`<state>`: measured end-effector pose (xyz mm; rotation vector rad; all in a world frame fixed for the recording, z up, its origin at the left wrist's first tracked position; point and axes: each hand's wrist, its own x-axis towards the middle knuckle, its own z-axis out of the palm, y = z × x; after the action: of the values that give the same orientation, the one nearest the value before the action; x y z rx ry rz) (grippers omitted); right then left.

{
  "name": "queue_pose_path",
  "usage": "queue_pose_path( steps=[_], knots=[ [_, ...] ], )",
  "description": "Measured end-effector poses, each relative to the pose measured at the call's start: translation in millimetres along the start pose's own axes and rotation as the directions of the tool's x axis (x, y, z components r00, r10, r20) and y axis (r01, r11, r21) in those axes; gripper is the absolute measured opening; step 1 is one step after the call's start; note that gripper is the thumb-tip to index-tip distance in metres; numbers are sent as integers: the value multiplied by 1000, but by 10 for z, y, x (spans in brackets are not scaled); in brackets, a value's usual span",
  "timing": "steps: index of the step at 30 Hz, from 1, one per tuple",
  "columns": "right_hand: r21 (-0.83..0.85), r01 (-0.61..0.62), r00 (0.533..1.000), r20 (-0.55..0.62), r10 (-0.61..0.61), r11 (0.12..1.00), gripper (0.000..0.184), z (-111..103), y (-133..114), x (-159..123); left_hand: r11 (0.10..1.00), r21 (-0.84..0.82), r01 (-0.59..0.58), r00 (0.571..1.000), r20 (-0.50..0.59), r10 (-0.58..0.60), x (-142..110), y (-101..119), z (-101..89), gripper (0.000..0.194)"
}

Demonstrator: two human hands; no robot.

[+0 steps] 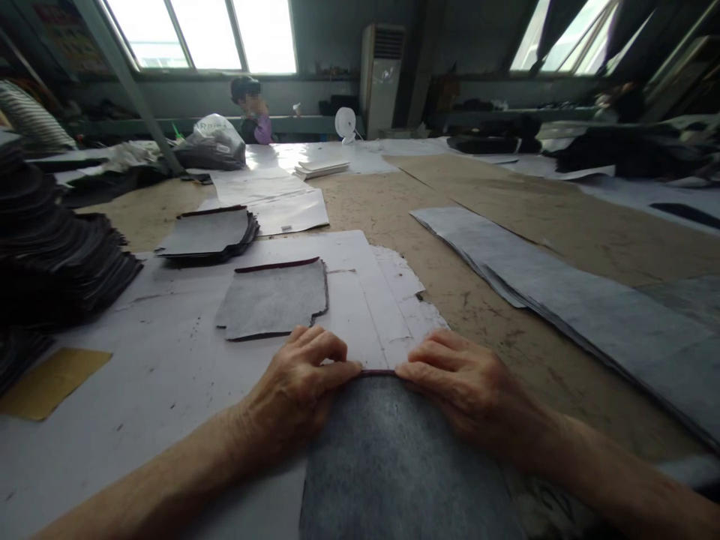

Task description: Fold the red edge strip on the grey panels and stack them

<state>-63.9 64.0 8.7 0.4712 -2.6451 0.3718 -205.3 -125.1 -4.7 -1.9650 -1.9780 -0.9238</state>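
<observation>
Yellow card (56,382), one, at the left edge of the frame, lower half, lying flat.

Dark stack (73,262), many layers, left side, tall and uneven at its edges.

White sheet (146,375), large, spread from the lower left to the middle, marked with small dark specks.

Small pile (208,234) of grey cut pieces, left of centre in the upper half, a dark red strip along its far side.

Single grey piece (275,300), flat on the white sheet, just beyond the left hand; likewise bordered dark red at the far side, notched at its near right corner. Likely a useful pattern for an even border.

Left hand (307,375), centre: fingers curled together, tips pinching the left end of a dark red edge (378,373); the underside of the grip is hidden.

Grey cloth (399,457), one, bottom centre, running out of the frame below; its far edge lies between the two hands. Handling, as judged: keep this edge straight and taut, press both ends with equal force, and smooth the short span between the fingertips so that the border shows one width throughout.

Right hand (464,386), right of centre: fingers likewise bent, foremost tip pinching the right end of the same edge, level with its partner. Hold that level; one side pulling harder could skew the border.

Brown tabletop (365,206), scuffed, beyond and right of the sheet.

Long grey strips (590,322), layered, right side, slanting to the lower right; well apart from the grip and best left so.
</observation>
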Motion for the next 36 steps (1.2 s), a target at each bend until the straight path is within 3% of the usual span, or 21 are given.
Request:
queue_pose_path(
  steps=[5,14,22,28,31,36],
  knots=[
    [-38,22,1000,-5,-23,999,27,18,-31,-34,993,-41,-108,988,104,111,10,-57,-54,30],
    [-118,76,997,17,-75,990,31,16,-98,-44,992,-66,-105,983,142,114,23,-89,-34,33],
    [-366,103,993,-9,-114,925,31,35,-313,99,987,9,-163,967,199,158,49,-54,-53,31],
    [-247,2,1000,-1,-3,969,29,172,-367,172,990,13,-138,963,238,131,62,-44,-64,30],
    [-176,1,1000,-20,-4,984,26,211,-344,138,990,-12,-137,968,209,137,52,-74,-88,32],
    [-166,16,1000,-15,-19,986,30,182,-334,152,990,-142,-12,986,163,35,-35,-174,-181,33]
  ],
)
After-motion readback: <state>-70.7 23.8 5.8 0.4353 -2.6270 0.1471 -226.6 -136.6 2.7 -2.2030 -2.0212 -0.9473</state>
